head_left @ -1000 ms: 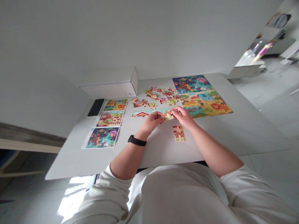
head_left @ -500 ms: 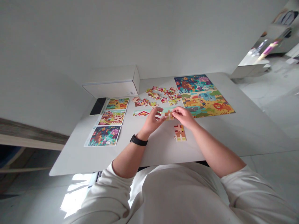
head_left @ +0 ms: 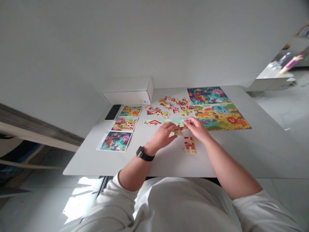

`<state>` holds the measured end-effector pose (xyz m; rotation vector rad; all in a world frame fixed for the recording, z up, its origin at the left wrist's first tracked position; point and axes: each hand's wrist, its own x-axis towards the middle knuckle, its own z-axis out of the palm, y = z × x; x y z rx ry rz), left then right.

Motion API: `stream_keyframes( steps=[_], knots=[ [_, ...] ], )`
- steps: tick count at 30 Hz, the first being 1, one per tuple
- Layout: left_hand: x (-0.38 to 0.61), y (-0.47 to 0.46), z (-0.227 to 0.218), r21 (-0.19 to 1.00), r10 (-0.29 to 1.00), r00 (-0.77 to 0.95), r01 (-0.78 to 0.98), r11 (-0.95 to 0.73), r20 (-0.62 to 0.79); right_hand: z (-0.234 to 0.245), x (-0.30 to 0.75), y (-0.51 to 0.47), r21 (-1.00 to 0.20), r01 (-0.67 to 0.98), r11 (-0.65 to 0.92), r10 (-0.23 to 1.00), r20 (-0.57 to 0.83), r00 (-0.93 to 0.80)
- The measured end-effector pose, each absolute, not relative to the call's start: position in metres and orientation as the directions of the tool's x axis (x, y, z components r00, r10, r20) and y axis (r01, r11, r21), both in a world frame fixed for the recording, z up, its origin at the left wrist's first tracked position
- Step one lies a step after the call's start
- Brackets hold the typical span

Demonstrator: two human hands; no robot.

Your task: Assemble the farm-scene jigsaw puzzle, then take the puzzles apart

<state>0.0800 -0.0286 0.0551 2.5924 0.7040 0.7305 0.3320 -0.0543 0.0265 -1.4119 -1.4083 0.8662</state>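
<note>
Dim light, glaring floor patch [head_left: 76,205]

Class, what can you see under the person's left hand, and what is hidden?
Part of a small brown puzzle section shows by the left hand, which partly covers it; whatever lies fully beneath is hidden.

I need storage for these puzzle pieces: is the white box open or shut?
Shut: the white box shows a flat top meeting its front panel, with no raised flap visible.

We could pass over tabletop [head_left: 260,154] at lower right, outside right forearm [head_left: 228,166]; loose puzzle pieces [head_left: 177,110] clutter centre, white box [head_left: 126,96] blocks us upper left of centre.
</note>
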Motion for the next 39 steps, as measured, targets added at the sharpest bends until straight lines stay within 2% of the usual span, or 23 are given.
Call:
stream_keyframes(
  steps=[4,10,23,32,39],
  knots=[
    [0.054,-0.051,0.055,0.441,0.498,0.834,0.366,-0.820,0.235,0.030,0.339,-0.054,-0.933,0.348,0.095,0.981,0.147,0.126],
    [0.027,-0.080,0.039,0.412,0.561,0.814,0.463,-0.785,0.153,0.032,0.334,-0.057,-0.906,0.397,0.149,0.968,0.216,0.129],
    [0.013,-0.093,0.043,0.372,0.563,0.812,0.480,-0.794,0.154,0.034,0.327,-0.062,-0.871,0.440,0.216,0.948,0.296,0.120],
    [-0.003,-0.020,0.055,0.351,0.739,0.582,0.650,-0.674,0.339,0.036,0.326,-0.063,-0.818,0.521,0.244,0.935,0.342,0.098],
    [-0.002,0.056,0.048,0.326,0.845,0.436,0.786,-0.525,0.311,0.033,0.329,-0.058,-0.866,0.451,0.218,0.949,0.295,0.108]
  ],
)
